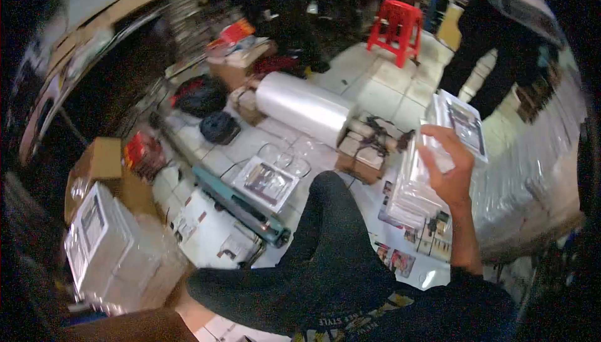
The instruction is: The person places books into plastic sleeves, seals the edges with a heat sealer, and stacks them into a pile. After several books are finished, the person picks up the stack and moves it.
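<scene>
My right hand (452, 163) is at the right, its fingers and thumb curled over the edge of a plastic-wrapped white frame (441, 156) in a stack. Just beyond the hand, another white frame (462, 124) shows a grey printed front. Below it the stack (410, 195) reaches down to the floor. At the lower left a brownish shape, probably my left forearm, runs along the bottom edge; my left hand does not show. Close to that shape stands a second stack of wrapped white frames (113, 248). One more white frame (265, 183) lies flat in front of my knees.
A long teal bar-shaped device (241, 207) lies on the floor beside a white panel (210, 226). Farther off are a big roll of clear film (303, 107), a red stool (396, 29) and a cardboard box (103, 157). Many wrapped packs (526, 173) line the right side.
</scene>
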A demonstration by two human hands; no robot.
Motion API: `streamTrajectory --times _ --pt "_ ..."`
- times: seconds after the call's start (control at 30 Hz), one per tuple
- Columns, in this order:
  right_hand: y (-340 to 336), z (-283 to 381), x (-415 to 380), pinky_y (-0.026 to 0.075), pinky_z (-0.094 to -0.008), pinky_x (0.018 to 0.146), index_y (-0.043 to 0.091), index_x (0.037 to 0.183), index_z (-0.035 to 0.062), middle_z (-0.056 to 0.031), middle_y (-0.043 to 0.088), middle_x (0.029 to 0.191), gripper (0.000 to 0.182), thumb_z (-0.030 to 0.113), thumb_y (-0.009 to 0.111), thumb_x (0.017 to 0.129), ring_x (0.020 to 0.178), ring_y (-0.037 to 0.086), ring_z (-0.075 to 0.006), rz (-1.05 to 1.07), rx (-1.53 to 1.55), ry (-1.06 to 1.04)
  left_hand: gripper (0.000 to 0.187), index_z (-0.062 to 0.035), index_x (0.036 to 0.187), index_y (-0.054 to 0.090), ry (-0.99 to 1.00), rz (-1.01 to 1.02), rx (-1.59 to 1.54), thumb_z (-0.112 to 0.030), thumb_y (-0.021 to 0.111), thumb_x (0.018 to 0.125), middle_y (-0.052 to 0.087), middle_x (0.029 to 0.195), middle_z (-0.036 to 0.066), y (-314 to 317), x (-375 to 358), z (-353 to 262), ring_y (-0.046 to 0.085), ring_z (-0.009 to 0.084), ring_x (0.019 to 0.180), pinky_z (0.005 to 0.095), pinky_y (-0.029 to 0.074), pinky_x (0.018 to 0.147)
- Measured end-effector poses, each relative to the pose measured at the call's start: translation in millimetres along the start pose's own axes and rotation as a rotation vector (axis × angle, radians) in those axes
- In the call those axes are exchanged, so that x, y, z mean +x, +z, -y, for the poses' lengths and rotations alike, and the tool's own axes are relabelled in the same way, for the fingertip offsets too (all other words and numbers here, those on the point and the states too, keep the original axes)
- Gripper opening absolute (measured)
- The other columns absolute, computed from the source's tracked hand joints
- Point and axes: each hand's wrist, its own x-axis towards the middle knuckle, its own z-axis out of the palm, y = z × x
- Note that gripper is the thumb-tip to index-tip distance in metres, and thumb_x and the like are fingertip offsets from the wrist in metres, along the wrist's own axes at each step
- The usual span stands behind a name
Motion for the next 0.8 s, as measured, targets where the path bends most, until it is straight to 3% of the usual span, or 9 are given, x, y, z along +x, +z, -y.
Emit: streamTrajectory --times 0.07,0.13,0.17,0.2,0.3,0.37,0.5,0.73,0.8 --pt "-2.4 12.9 10.9 0.045 -0.0361 0.097 0.063 0.111 0.0004 -0.0105 0.064 0.117 0.037 0.018 0.070 0.080 0.107 0.060 -0.0278 -0.138 0.367 0.218 0.118 -0.0026 0.146 0.004 -0.078 -0.068 0.148 -0.066 0.066 0.070 0.011 0.145 0.039 -10.7 -29.6 -6.2 0.015 0.0551 0.133 0.0681 0.014 0.105" --pt "-38.0 14.7 45.7 0.043 -0.0368 0.098 0.063 0.109 -0.0003 -0.0111 0.065 0.105 0.027 0.017 0.060 0.088 0.107 0.059 -0.0242 -0.294 0.366 0.125 0.114 -0.0027 0.146 0.006 -0.162 -0.112 0.252 -0.066 0.064 0.071 0.013 0.145 0.037 -19.5 -53.4 -13.9 0.017 0.0534 0.133 0.0667 0.016 0.104" --pt "-51.7 62.2 69.5 0.048 -0.0407 0.087 0.061 0.106 -0.0004 -0.0146 0.064 0.098 0.029 0.023 0.055 0.090 0.098 0.062 -0.0288 -0.581 0.899 0.207 0.112 -0.0028 0.145 0.008 -0.198 -0.133 0.296 -0.066 0.063 0.072 0.014 0.145 0.037 -22.9 -64.5 -15.6 0.018 0.0525 0.132 0.0661 0.017 0.104" --pt "-73.2 81.7 81.9 0.047 -0.0407 0.089 0.061 0.106 -0.0001 -0.0142 0.063 0.099 0.029 0.023 0.055 0.090 0.099 0.060 -0.0285 -0.619 0.944 -0.016 0.110 -0.0028 0.145 0.009 -0.237 -0.154 0.344 -0.066 0.062 0.073 0.015 0.144 0.036 -27.1 -76.9 -19.3 0.019 0.0517 0.132 0.0654 0.018 0.104" --pt "-111.0 127.6 98.7 0.043 -0.0407 0.094 0.061 0.106 0.0010 -0.0129 0.062 0.104 0.029 0.024 0.055 0.090 0.105 0.057 -0.0275 -0.465 0.876 -0.734 0.104 -0.0030 0.144 0.012 -0.345 -0.232 0.481 -0.065 0.059 0.075 0.018 0.144 0.034 -37.8 -101.7 -33.5 0.022 0.0491 0.131 0.0633 0.021 0.103" --pt "-119.1 153.0 97.6 0.040 -0.0407 0.097 0.060 0.107 0.0017 -0.0121 0.061 0.107 0.028 0.024 0.055 0.090 0.108 0.055 -0.0268 -0.435 0.865 -0.956 0.100 -0.0031 0.144 0.015 -0.385 -0.276 0.529 -0.065 0.056 0.077 0.020 0.144 0.033 -36.4 -110.7 -40.5 0.025 0.0474 0.131 0.0620 0.024 0.102" --pt "-137.1 169.9 86.0 0.034 -0.0406 0.103 0.060 0.108 0.0032 -0.0104 0.060 0.113 0.028 0.025 0.055 0.091 0.115 0.051 -0.0255 -0.500 0.765 -1.152 0.093 -0.0033 0.143 0.020 -0.310 -0.342 0.464 -0.064 0.052 0.080 0.024 0.143 0.030 -20.3 -109.7 -26.9 0.029 0.0439 0.130 0.0593 0.028 0.101" --pt "-210.8 137.5 59.1 0.025 -0.0405 0.114 0.059 0.110 0.0057 -0.0075 0.057 0.124 0.028 0.026 0.055 0.092 0.128 0.043 -0.0231 -0.687 0.484 -1.096 0.082 -0.0037 0.140 0.028 0.006 -0.322 -0.080 -0.063 0.044 0.086 0.031 0.142 0.026 37.3 -27.8 36.1 0.036 0.0379 0.128 0.0545 0.036 0.100" --pt "-214.1 65.8 31.5 0.025 -0.0455 0.113 0.053 0.117 0.0015 -0.0130 0.055 0.125 0.047 0.039 0.053 0.090 0.127 0.044 -0.0273 -0.957 0.374 -0.788 0.079 -0.0038 0.140 0.030 0.082 -0.278 -0.306 -0.063 0.042 0.088 0.033 0.142 0.024 55.4 -0.3 54.5 0.038 0.0362 0.127 0.0532 0.038 0.099"
